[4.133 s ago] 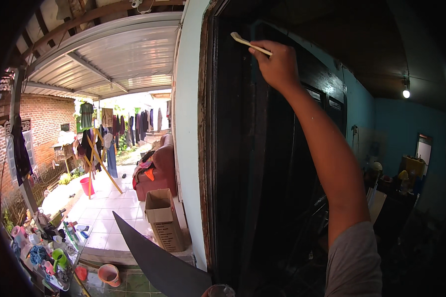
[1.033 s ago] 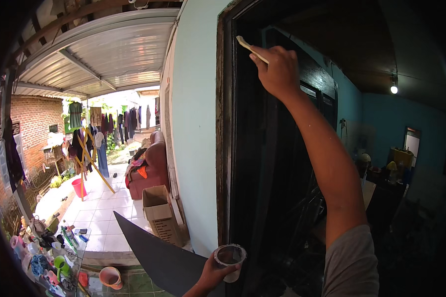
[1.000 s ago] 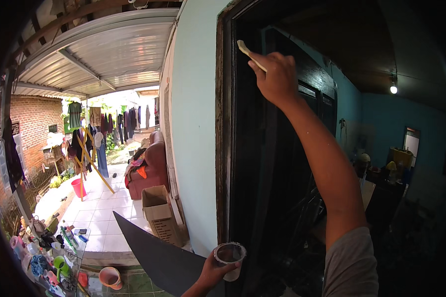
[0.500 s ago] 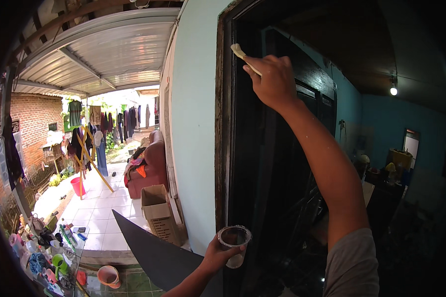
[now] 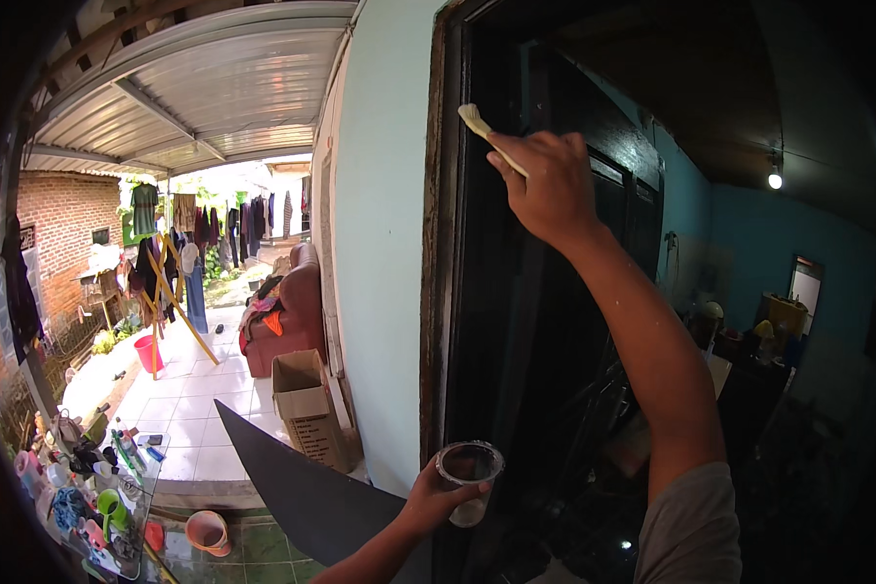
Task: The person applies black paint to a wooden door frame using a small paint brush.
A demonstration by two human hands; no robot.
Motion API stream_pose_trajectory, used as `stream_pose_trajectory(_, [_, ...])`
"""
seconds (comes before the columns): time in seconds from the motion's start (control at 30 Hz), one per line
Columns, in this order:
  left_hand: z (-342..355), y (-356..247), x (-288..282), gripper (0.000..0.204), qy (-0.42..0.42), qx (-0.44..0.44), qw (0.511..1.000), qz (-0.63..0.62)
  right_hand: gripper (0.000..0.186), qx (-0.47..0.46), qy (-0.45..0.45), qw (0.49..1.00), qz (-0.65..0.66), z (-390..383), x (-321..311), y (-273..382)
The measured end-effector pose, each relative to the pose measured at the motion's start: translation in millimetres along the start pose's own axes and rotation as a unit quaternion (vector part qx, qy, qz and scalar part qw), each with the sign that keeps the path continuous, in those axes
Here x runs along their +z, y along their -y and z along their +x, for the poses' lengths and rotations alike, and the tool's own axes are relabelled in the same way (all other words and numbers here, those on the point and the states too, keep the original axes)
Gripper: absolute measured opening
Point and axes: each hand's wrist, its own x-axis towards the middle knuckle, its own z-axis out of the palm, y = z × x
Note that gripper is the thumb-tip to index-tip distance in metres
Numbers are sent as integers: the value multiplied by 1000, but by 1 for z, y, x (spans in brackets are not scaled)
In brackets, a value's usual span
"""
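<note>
My right hand (image 5: 547,185) is raised at the upper middle, closed on a slim pale-handled brush (image 5: 475,122), its light bristles at the black door frame (image 5: 462,243). I cannot tell whether the bristles touch it. Low in the middle, my left hand (image 5: 428,496) grips a clear plastic cup (image 5: 469,467) with a crusted rim and some pale content low inside, held in front of the frame's lower part. A black doorway with dark panels fills the right half, beside a pale blue wall (image 5: 380,253).
A dark flat board (image 5: 292,477) juts at lower left. Behind are a cardboard box (image 5: 307,409), a red armchair (image 5: 282,331) piled with cloth, hanging laundry (image 5: 195,243), a cluttered glass table (image 5: 97,496) and an orange bucket (image 5: 207,533). A lit room lies behind the door.
My right hand and brush have come down along the frame over the last few seconds. My left hand with the cup has risen into view from the bottom edge.
</note>
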Motion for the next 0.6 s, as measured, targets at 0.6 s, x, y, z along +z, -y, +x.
stream_pose_trajectory(0.6, [-18, 12, -13, 79, -4, -45, 999, -30, 22, 215, 325, 872, 295, 78, -37, -66])
